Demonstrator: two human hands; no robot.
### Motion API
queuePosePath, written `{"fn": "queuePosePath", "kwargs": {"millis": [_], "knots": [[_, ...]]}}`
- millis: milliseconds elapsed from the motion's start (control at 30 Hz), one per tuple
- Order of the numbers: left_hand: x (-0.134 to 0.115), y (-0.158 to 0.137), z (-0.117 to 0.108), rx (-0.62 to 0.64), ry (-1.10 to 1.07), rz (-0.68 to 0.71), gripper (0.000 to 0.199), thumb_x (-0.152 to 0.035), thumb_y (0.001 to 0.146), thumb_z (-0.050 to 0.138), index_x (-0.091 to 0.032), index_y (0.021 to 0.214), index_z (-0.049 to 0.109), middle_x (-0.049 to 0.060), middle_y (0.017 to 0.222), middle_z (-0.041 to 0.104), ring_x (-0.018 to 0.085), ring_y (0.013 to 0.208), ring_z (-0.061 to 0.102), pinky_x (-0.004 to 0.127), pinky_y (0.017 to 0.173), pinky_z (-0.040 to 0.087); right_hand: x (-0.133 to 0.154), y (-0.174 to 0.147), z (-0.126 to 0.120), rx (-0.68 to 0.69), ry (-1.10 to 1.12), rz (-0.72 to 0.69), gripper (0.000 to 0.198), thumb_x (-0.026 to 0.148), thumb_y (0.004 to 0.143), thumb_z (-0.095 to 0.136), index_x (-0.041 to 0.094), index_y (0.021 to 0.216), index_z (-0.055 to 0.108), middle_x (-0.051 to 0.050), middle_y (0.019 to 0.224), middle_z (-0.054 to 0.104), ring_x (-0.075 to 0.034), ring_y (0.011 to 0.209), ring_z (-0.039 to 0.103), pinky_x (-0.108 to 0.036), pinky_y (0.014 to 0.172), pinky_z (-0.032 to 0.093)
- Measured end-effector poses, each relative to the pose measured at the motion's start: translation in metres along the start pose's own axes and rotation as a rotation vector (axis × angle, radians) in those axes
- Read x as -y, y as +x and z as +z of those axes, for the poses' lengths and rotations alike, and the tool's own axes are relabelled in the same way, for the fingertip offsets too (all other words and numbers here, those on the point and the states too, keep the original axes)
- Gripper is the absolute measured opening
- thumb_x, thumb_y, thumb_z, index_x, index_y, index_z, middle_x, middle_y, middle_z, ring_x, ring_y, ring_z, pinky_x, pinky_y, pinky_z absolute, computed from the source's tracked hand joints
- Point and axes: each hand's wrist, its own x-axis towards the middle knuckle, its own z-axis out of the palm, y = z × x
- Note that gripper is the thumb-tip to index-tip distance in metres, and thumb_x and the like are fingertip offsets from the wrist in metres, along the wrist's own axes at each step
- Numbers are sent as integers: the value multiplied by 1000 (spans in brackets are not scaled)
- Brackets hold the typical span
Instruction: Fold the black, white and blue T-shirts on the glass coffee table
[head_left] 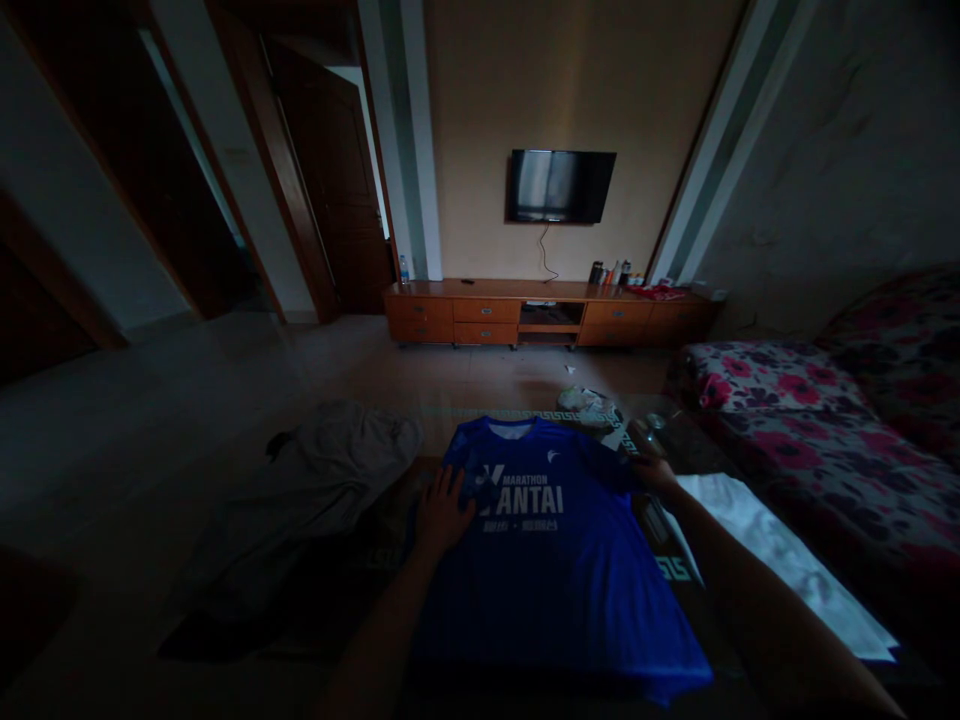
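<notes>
A blue T-shirt (pixel 555 575) with white "Marathon Yantai" lettering lies spread out, front side up, its collar pointing away from me. My left hand (pixel 444 512) rests flat on the left part of its chest, fingers spread beside the lettering. At the right sleeve, my right hand (pixel 654 472) has its fingers closed on the sleeve's edge. Under the shirt is a glass-topped table (pixel 673 569) with a green key-pattern border. To the left lies a crumpled grey garment (pixel 352 445). A white cloth (pixel 780 565) lies flat, partly behind my right forearm.
A crumpled plastic bag (pixel 586 402) and a small glass object (pixel 655 422) sit at the table's far side. To the right stands a sofa (pixel 780 385) with a flowered cover. Farther off are a low wooden cabinet (pixel 486 312) and a wall-mounted television (pixel 561 187).
</notes>
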Motion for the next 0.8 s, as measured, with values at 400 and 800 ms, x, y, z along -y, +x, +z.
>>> {"fn": "queuePosePath", "kwargs": {"millis": [400, 800], "knots": [[-1, 1, -1, 9, 17, -5, 67, -53, 94, 45, -30, 156, 35, 6, 167, 27, 28, 154, 18, 51, 123, 15, 40, -53, 54, 589, -524, -671, 63, 5, 92, 28, 21, 148, 52, -2, 164, 33, -28, 136, 42, -44, 113, 37], [-1, 1, 0, -6, 73, 7, 67, -53, 96, 43, -25, 157, 37, 7, 166, 29, 28, 154, 21, 49, 123, 20, 38, -69, 60, 616, -515, -690, 57, 17, 95, 39, 34, 149, 49, -6, 159, 40, -30, 131, 52, -44, 99, 51]]}}
